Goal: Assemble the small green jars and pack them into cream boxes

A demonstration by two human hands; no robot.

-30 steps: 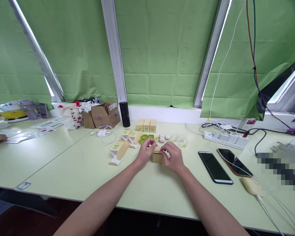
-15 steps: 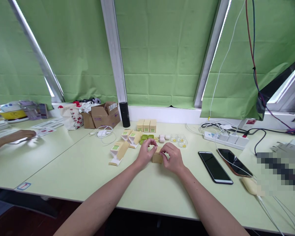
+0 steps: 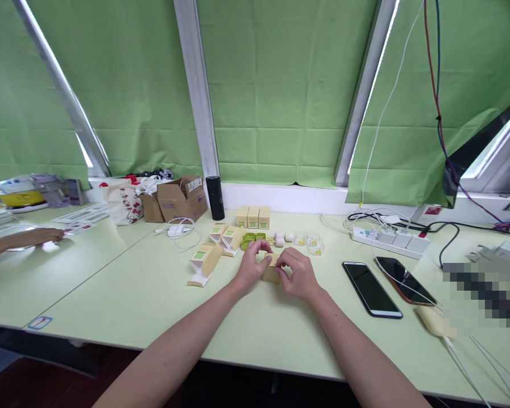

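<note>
Head view: both hands meet at frame centre on a small tan carton (image 3: 272, 273) resting on the pale green surface (image 3: 153, 294). Left hand (image 3: 250, 265) is curled round the carton's left side, fingers at its top edge; right hand (image 3: 296, 273) is closed on its right side, fingertips pinching at the top flap. Looks like the flap-closing or tucking step on this carton; can't tell if the flap is fully seated, the fingers hide it. Next move probably calls for a steady hold from the left while the right presses the flap in.

Just above the hands: green trays (image 3: 254, 237), small pale cases (image 3: 284, 238), three upright cartons (image 3: 253, 217). Unfolded cartons (image 3: 204, 263) lie centre-left. Two phones (image 3: 386, 284) lie right of centre, with a power strip (image 3: 391, 239) above them. A co-worker's hand (image 3: 38, 236) rests at far left.
</note>
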